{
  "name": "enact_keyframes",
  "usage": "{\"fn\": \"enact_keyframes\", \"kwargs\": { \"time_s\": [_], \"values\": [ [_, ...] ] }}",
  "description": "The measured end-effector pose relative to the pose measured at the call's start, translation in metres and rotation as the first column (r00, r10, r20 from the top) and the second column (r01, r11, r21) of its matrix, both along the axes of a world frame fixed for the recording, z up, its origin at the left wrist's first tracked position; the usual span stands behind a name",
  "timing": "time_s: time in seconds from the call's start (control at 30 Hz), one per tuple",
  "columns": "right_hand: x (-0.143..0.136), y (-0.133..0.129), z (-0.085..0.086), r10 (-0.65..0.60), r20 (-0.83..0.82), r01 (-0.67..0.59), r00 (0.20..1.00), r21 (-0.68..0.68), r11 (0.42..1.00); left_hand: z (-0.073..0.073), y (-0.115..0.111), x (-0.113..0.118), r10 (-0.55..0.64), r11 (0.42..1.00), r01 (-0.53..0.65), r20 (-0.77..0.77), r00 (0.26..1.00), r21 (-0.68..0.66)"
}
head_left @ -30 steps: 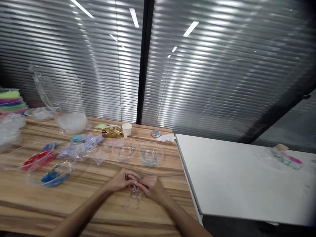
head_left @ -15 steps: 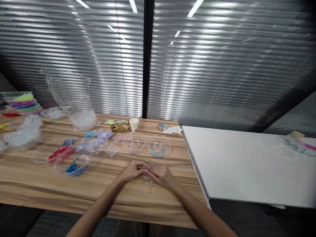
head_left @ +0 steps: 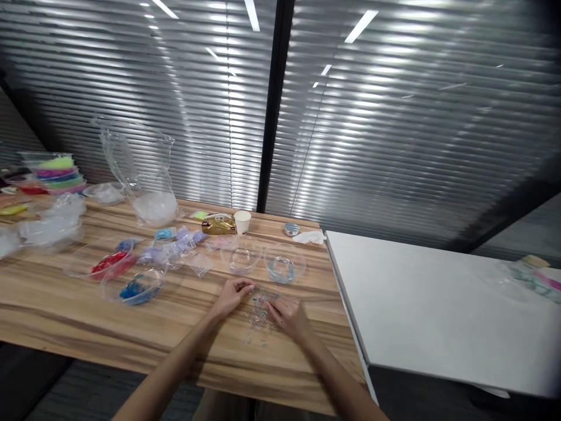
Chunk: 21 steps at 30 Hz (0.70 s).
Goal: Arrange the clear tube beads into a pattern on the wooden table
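Hands low and central in the frame, a short gap between them. Left hand (head_left: 235, 294): fingers bent, thumb and fingertips drawn close; whether a piece is pinched there is not discernible. Right hand (head_left: 287, 316): fingers curled inward, tips at the right edge of a loose scatter of small, thin, clear and pale pieces (head_left: 259, 318); grip on any one piece too small to make out. Scatter lies between and just below the hands, lower center of frame, directly on the brown striped wood-grain desk (head_left: 131, 336).

Center of frame, beyond the hands: two round clear plastic bowls side by side, the left one (head_left: 225, 252) with a faint content, the right one (head_left: 302, 260) with a pale blue content. Left of center: a round clear bowl with dark blue material (head_left: 107, 287) and, just behind it, one with red material (head_left: 70, 263). Small clear packets with lilac contents (head_left: 186, 241) lie between these bowls and the center pair.

Far edge, center: gold wrapped pack (head_left: 219, 224) beside a white paper cup (head_left: 242, 222); to their right, a round silver tin (head_left: 291, 229) next to a crumpled white tissue (head_left: 310, 237). Right side of frame: plain white tabletop (head_left: 429, 304).
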State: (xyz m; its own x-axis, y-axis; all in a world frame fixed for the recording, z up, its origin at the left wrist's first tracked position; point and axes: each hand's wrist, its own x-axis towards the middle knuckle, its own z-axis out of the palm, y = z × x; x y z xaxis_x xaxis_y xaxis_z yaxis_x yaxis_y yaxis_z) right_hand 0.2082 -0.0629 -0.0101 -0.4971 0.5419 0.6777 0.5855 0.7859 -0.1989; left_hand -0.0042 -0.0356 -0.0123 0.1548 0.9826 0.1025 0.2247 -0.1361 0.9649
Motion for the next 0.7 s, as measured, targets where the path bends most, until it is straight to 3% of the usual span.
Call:
{"fn": "enact_keyframes", "kwargs": {
  "time_s": [0.23,0.5,0.7],
  "values": [
    [-0.005,0.003,-0.003,-0.145,-0.112,0.146,0.983,0.003,0.989,0.006,-0.002,0.006,-0.03,0.999,0.033,-0.102,0.994,0.035],
    [-0.005,0.004,0.001,-0.068,-0.151,0.07,0.986,0.007,0.998,0.021,-0.016,0.012,-0.153,0.964,0.199,-0.242,0.958,0.178],
    [-0.004,0.009,-0.001,-0.122,-0.194,0.122,0.973,-0.01,0.992,0.017,-0.017,0.013,-0.224,0.901,0.339,-0.379,0.898,0.271]
  ]
}}
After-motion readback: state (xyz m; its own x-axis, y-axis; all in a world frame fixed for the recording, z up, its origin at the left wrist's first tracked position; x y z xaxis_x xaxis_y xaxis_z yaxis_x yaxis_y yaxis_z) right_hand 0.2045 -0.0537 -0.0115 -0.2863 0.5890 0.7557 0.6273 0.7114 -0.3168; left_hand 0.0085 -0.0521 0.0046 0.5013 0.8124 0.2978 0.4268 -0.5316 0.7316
